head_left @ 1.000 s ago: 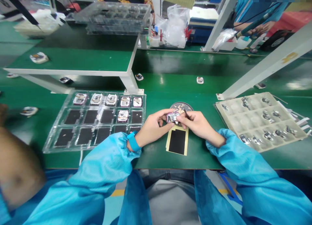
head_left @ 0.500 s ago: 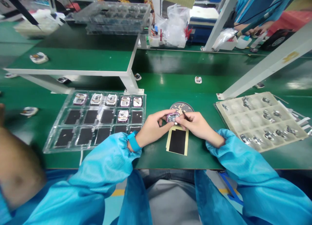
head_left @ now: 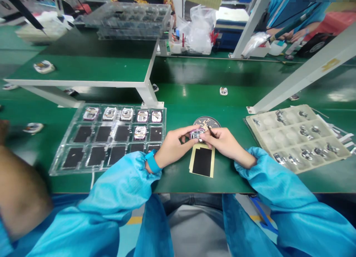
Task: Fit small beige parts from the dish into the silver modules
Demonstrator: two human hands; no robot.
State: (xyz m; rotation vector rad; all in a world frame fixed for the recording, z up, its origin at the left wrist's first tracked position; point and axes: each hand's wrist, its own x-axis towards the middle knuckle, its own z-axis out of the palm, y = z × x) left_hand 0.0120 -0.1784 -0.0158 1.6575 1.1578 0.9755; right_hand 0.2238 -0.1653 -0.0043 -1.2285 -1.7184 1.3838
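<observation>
My left hand (head_left: 174,146) is closed on a small purple-rimmed watch case (head_left: 197,134), held with its silvery inside facing up. In my right hand (head_left: 226,145) is a thin dark tool that looks like tweezers (head_left: 211,131), and the fingertips of this hand touch the case's right side. What the tool's tip does is hidden by the fingers. Just behind the hands lies a round dark dish (head_left: 215,122) with small tan pieces. A black sheet on yellow backing (head_left: 202,162) rests on the bench below them.
To the left, a clear compartment tray (head_left: 59,161) holds several watch cases. A beige tray (head_left: 268,132) with small metal parts lies at right. Watch cases, one a white case (head_left: 223,91), sit on the green belt (head_left: 194,97). A raised shelf (head_left: 111,64) and a co-worker's arm (head_left: 22,190) are on the left.
The watch cases on the green belt have shifted slightly to the left. Both hands and the watch case they hold stay almost in the same place.
</observation>
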